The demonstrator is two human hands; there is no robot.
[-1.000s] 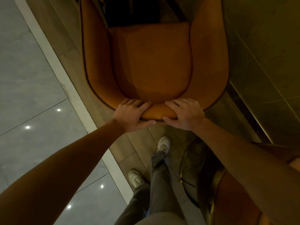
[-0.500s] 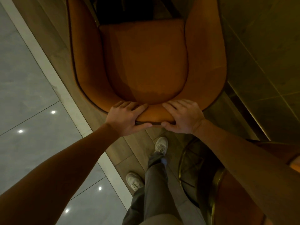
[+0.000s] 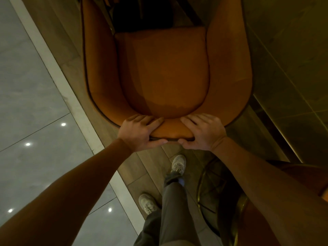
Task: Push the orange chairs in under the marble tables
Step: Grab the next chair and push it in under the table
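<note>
Orange chair [image 3: 165,71] backrest clamped by left hand [image 3: 140,133], right hand [image 3: 204,133]; brass-ringed stool [image 3: 221,201] beside feet.

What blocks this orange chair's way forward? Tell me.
Nothing visible does. Both the left hand and right hand grip the orange chair at its backrest top. Ahead of the seat lies only a dark gap; what is in it cannot be made out.

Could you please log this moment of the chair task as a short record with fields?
object: orange chair, seen from above
left hand: closed on the top of the backrest
right hand: closed on the backrest beside it, hands apart
floor: wood strip under the chair, grey tiles to the left
feet: two pale shoes behind the chair
marble table: not clearly visible
</note>
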